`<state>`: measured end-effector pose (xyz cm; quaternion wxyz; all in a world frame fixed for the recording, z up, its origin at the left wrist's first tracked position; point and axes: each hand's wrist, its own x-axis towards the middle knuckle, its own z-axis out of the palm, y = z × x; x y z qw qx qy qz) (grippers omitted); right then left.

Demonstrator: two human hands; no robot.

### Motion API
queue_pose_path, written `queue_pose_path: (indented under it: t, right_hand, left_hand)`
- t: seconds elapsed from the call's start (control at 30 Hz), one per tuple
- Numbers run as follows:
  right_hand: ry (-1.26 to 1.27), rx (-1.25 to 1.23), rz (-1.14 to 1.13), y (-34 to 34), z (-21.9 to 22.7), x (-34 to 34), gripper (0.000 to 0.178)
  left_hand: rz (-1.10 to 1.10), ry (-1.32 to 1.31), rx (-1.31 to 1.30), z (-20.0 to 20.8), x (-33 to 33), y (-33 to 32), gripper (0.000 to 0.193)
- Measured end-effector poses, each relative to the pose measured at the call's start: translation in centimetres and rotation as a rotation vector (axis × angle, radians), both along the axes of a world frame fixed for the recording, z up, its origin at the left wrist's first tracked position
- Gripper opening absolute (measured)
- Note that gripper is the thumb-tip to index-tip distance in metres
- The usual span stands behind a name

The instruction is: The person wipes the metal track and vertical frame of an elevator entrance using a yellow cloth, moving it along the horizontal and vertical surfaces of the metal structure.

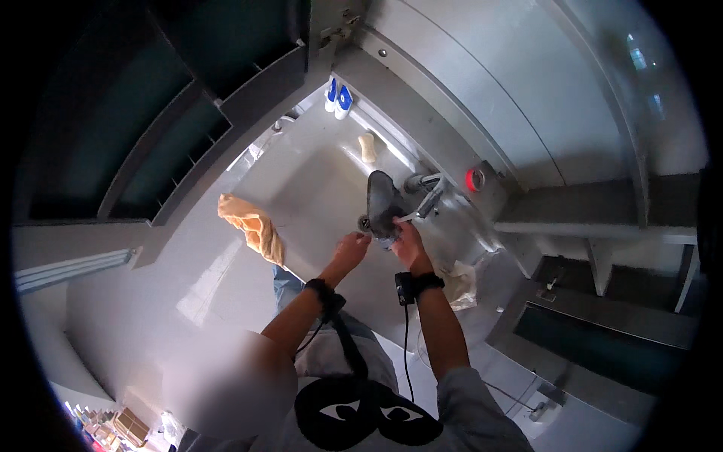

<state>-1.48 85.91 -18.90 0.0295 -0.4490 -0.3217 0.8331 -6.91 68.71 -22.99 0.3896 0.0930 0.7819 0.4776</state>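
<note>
**Dark grey shoe-like thing [382,194] lay just beyond the fingers, right hand [409,245] nearer**

In the head view, the shoe-like thing was near the middle of the pale grey surface [312,200], ahead of both hands. Its long axis ran mostly away from the person, the rounded far end leaning slightly left and the near end reaching back between the hands.

The right hand was the nearer one. Its fingers were curled at the near right edge and seemed to touch it. A pale strip [405,219] showed beside them; whether they pinched the strip, the grey thing or both, I could not tell.

The left hand [352,247] was just left of the near end, its fingers drawn together and pointing right toward it. A narrow gap seemed to separate them from it; I could not tell if they pinched anything. Just beyond those fingertips was a small dark round fitting [364,223], left of the shoe-like thing.

A metal tap-like fixture [431,197] stood just to the right, and a pale yellow sponge [367,148] lay past the far end.
</note>
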Motion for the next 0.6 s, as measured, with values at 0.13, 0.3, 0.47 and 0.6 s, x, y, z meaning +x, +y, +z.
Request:
queue_pose_path:
  t: [0.13,0.3,0.47,0.6]
  right_hand:
    - [0.105,-0.01,0.06,0.3,-0.7,1.7,0.026]
    - [-0.246,0.618,0.56,-1.3,3.4,2.8,0.027]
    - [-0.363,0.808,0.932,-0.5,4.5,3.7,0.028]
    - [-0.149,0.392,0.12,-1.1,0.8,8.4,0.046]
  left_hand:
    - [0.196,-0.521,0.27,3.7,-0.3,4.2,0.072]
    - [0.337,-0.821,0.395,3.6,-2.0,6.8,0.068]
    - [0.446,-0.622,0.351,-2.3,-1.4,8.9,0.049]
    - [0.428,-0.772,0.544,3.4,-1.6,8.6,0.037]
